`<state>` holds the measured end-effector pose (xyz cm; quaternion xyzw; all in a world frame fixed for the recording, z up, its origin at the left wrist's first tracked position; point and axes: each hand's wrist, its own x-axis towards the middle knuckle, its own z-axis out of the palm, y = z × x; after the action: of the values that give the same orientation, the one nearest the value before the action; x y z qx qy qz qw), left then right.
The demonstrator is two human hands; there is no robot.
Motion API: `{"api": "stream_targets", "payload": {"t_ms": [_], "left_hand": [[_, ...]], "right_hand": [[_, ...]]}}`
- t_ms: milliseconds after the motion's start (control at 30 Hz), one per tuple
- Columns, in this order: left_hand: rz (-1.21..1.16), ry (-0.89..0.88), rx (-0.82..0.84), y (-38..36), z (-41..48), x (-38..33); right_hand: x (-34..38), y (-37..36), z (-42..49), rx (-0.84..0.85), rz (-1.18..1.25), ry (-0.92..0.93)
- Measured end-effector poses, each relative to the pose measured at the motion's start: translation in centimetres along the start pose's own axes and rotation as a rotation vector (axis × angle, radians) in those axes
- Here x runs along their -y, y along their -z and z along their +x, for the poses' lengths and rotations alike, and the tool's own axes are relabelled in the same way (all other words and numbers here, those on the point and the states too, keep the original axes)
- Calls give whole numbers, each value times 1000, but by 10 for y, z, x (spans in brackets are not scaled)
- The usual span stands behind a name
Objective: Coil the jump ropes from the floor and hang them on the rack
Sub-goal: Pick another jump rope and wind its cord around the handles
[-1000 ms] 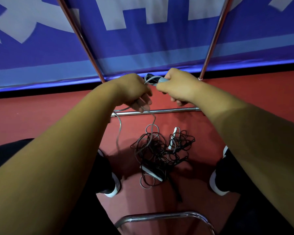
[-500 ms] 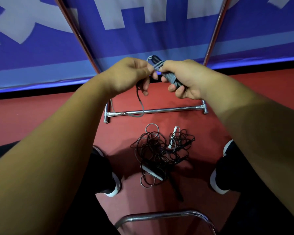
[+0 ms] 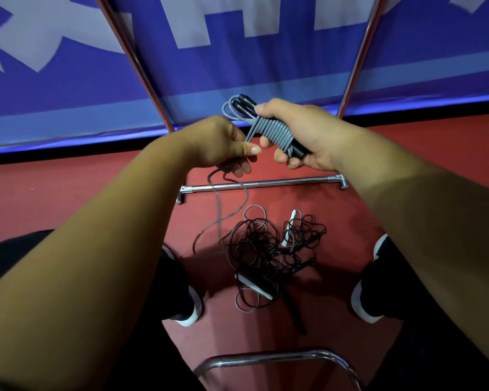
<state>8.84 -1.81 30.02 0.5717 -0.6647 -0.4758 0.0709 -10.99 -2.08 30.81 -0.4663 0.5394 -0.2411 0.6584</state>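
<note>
Both hands work the grey rope [image 3: 268, 131]: right hand [image 3: 299, 134] clenches the handles, left hand [image 3: 223, 142] pinches the tail, which should stay taut.

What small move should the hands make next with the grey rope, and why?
Probably the left hand should carry the grey rope once more round the handles in the right hand. Many turns already sit there, but a loose tail hangs from the left hand to the floor, so the coil seems unfinished.

Glossy chrome metal rack [image 3: 261, 184]; matt grey jump rope [image 3: 271, 131]; matt red floor [image 3: 68, 193].
</note>
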Motion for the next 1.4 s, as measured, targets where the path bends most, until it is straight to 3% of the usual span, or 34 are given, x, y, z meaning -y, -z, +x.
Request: {"api": "stream_targets", "payload": {"t_ms": [167,500,633,900,1067,1167,1300,1400], "left_hand": [[-133,31,-20,2,-2,6],[64,-241,-183,24,-9,4],[93,-309,-161,23,-11,3],[52,-275,-218,27,-9,-5],[255,-336,-145,23,-11,-21],[419,-356,-153,19,-7,-22],[653,-365,-227,9,2,-16],[740,-291,-275,-3,5,-16]], "right_hand": [[3,-2,-6,159,-16,-49],[6,11,-12,528,11,-203],[2,11,-13,572,-67,-246],[6,16,-9,583,-136,-277],[7,25,-6,504,-343,-369],[3,23,-2,322,-443,-411],[-8,20,13,27,-356,-396],[-13,16,18,-49,-281,-322]]}}
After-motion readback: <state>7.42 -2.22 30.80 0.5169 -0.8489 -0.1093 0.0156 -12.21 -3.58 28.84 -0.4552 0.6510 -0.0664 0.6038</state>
